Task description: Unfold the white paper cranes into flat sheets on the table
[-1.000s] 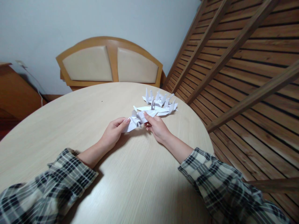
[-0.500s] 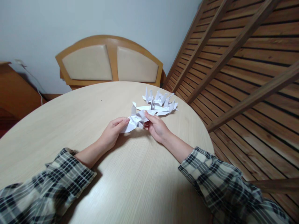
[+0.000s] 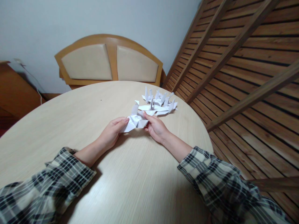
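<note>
two hands on one folded paper piece (image 3: 135, 121) above the worktop (image 3: 70, 124): left hand (image 3: 111, 134) and right hand (image 3: 156, 128) each pinched an end; paper cranes (image 3: 158, 102) lay just beyond

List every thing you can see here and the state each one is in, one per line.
White folded paper figure: pinched at both ends, partly folded.
Left hand: gripping the figure's left end.
Right hand: gripping its right end.
Pile of white folded paper cranes: finished, lying clustered beyond the hands.
Round pale wooden table: bearing the cranes.
Wooden chair with beige padded back: unoccupied, pushed up to the table.
</note>
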`<state>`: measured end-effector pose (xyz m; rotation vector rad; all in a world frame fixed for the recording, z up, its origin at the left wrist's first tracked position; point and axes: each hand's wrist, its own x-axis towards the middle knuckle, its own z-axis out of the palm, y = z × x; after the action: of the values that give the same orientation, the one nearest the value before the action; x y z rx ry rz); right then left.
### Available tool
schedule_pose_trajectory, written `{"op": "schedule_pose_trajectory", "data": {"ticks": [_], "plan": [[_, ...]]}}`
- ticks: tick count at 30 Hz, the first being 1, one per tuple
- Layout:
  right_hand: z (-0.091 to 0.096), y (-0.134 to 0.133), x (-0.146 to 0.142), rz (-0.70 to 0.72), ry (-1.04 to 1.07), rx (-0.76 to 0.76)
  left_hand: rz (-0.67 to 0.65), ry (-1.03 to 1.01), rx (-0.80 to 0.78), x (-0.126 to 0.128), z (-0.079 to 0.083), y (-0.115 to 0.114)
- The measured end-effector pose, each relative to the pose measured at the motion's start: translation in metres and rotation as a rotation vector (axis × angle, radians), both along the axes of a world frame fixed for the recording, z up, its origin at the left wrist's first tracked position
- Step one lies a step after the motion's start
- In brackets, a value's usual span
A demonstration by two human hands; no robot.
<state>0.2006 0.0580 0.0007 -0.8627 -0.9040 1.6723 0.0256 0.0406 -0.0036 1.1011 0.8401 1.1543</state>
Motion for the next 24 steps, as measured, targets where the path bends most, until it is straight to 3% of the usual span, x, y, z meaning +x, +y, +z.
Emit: {"op": "schedule_pose_trajectory", "data": {"ticks": [12,24], "plan": [[0.001,0.003,0.005,0.008,-0.076,0.103,-0.088,0.0,-0.013,-0.005,-0.007,0.005],[0.01,-0.001,0.012,0.097,-0.134,0.134,-0.154,0.077,-0.032,-0.013,-0.002,0.005]]}}
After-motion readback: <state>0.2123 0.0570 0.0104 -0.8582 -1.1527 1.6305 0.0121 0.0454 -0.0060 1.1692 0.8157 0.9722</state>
